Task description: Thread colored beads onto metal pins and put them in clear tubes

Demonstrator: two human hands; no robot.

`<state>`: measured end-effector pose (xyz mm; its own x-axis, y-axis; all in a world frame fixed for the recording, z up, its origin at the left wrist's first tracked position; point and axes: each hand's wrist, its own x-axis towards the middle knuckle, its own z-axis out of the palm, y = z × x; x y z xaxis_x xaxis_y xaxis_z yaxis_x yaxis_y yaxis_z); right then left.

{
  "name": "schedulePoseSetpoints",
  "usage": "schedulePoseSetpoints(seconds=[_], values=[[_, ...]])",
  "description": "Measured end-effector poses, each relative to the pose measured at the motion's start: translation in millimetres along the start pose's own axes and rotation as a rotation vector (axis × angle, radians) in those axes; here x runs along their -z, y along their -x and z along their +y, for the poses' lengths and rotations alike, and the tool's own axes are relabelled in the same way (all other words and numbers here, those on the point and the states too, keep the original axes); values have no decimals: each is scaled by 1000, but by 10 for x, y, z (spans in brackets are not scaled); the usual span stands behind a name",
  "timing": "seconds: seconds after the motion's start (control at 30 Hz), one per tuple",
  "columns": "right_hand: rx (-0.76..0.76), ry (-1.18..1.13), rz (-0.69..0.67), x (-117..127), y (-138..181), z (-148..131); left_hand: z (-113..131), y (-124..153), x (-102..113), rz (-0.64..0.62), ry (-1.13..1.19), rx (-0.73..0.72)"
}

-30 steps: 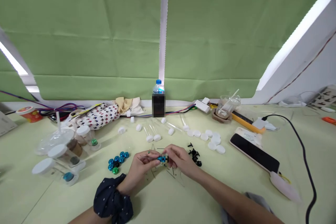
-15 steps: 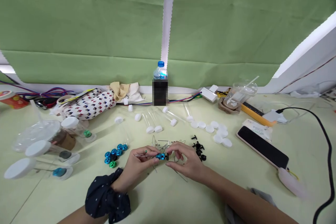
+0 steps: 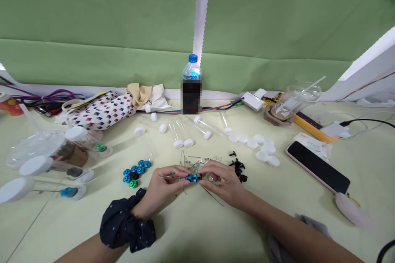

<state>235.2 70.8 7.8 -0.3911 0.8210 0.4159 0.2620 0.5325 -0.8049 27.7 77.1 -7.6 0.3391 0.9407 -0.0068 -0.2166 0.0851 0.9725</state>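
In the middle of the table, my left hand [image 3: 169, 183] pinches a shiny blue metal part [image 3: 191, 178] between thumb and fingertips. Thin wire sticks out to the left of those fingers. My right hand [image 3: 222, 181] has its thumb and index finger closed on a small black piece [image 3: 199, 177] at the blue part's right end. Behind both hands lies a tangle of bent metal wires [image 3: 197, 163]. To the left sits a cluster of blue knobs [image 3: 141, 169], with a black one and a green knob [image 3: 133, 183] among them. Several black T-shaped pieces [image 3: 237, 165] lie right of my right hand.
Clear tubes with white caps [image 3: 178, 144] lie behind the wires, near loose white caps [image 3: 262, 155]. Three capped tubes [image 3: 75, 172] and a plastic cup [image 3: 40, 144] are at left. A phone [image 3: 317, 167] lies right. A bottle [image 3: 193, 68] stands at the back.
My right thumb and index finger have closed in on the black piece at the blue part's end. My left hand keeps its hold. The camera view has shifted a little.
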Motion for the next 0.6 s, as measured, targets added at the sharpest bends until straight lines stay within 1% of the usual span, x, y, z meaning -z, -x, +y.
schedulePoseSetpoints(seconds=[0.17,0.27,0.37,0.47,0.6], values=[[-49,12,-38,5,16,9,11,12,0,10,-16,-2],[-66,48,-29,24,21,10,8,12,-1,7,-21,0],[-33,65,-4,30,21,15,1,9,1,17,-31,-4],[11,33,7,18,20,22,-7,5,8,23,-60,3],[17,17,15,2,27,24,-14,4,15,25,-79,16]])
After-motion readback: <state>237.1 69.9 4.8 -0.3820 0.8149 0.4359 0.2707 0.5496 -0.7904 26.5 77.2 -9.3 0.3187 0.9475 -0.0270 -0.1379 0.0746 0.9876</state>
